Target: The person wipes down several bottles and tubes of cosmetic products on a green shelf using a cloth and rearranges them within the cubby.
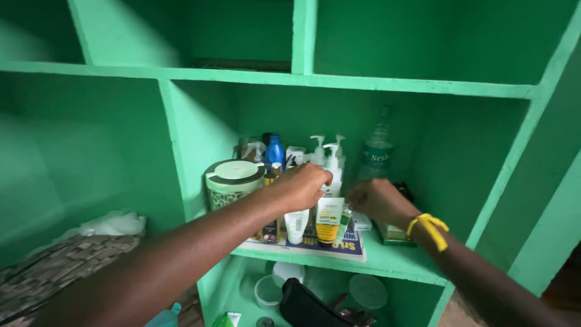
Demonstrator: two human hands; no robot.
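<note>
Left hand (pixel 301 184) fingers curled shut around the white pump bottle (pixel 333 168) mid-shelf (pixel 387 257), steadying it among crowded toiletries. Right hand (pixel 376 201) sits low beside the clear water bottle (pixel 376 148); fingers hidden, can't tell its grip. Tubes (pixel 328 221) stand upright in front on newspaper (pixel 348 248).

The green shelf (pixel 387 257) carries a printed paper sheet (pixel 342 248) at its front edge, and most of the toiletries stand on or just behind it. From left to right stand a round jar (pixel 233 181) with a pale lid, a blue bottle (pixel 274 151), white pump bottles (pixel 330 157), upright tubes (pixel 328 221) and a clear water bottle (pixel 376 148). A dark green box (pixel 394 235) lies on the bare shelf to the right of the paper.
</note>
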